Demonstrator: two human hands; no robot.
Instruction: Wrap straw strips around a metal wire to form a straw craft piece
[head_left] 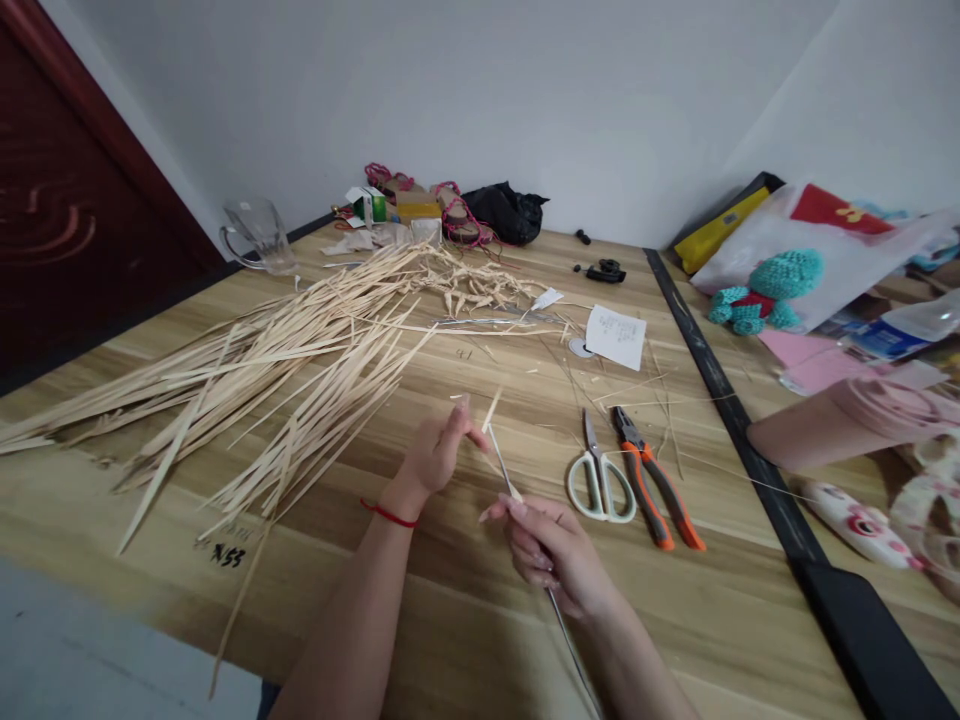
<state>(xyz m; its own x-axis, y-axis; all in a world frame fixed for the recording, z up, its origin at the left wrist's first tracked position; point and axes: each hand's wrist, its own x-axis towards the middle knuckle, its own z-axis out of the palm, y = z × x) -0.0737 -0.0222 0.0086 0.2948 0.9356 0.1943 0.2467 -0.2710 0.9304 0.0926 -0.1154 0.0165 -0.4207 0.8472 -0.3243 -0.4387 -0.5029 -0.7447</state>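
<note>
My right hand (559, 550) is closed around a thin grey wire (570, 640). The wire runs from the lower edge up past my fingers, with a pale strip (493, 408) at its upper tip. Just left of that tip is my left hand (441, 450), a red cord round its wrist, thumb raised and fingers apart; I see nothing held in it. White-handled scissors (600, 488) and orange-and-grey pliers (658, 485) lie to the right of my right hand. On the left spreads a large pile of pale flat strips (300, 360).
Curled strips (472, 280), a paper slip (616, 337) and a black bag (510, 212) lie toward the wall. A glass mug (259, 235) stands far left. Right of a black table strip (705, 360) are a pink cup (840, 420) and a turquoise crocheted toy (772, 290).
</note>
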